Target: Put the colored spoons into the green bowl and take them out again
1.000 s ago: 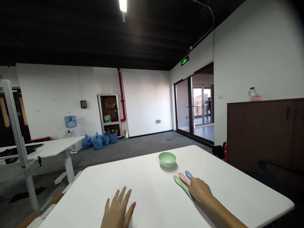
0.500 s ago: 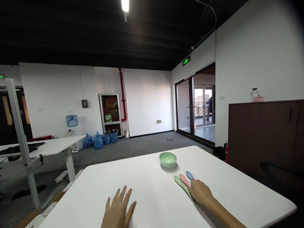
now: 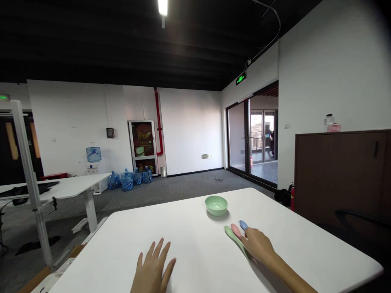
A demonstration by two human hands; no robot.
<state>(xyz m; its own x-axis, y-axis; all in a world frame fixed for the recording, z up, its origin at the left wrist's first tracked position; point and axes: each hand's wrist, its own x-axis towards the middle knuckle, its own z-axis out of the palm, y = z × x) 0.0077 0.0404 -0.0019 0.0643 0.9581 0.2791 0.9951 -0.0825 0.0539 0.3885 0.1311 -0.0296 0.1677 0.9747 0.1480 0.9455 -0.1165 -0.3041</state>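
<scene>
My left hand [image 3: 152, 266] lies palm down over the white table [image 3: 189, 240], fingers spread, holding nothing. At the right, my right hand [image 3: 259, 244] has its fingers curled over the spoons' handles. A blue spoon [image 3: 243, 225] shows only its bowl beyond my index finger. The pink spoon [image 3: 236, 230] runs in between thumb and index finger, its handle hidden. Leftmost in the row is a green spoon [image 3: 235, 239], passing beside my thumb. Which spoon the fingers grip, I cannot tell. Behind the spoons stands a light green bowl [image 3: 216, 206], upright.
The table's right edge slopes toward a dark brown cabinet [image 3: 339, 175]. Another white table [image 3: 76, 185] stands at the left behind a metal post [image 3: 29, 162]. Several blue water bottles [image 3: 126, 180] stand on the floor by the far wall.
My right hand has shifted slightly up and left, covering more of the pink spoon. The spoons and bowl stay in place. My left hand is nearly still.
</scene>
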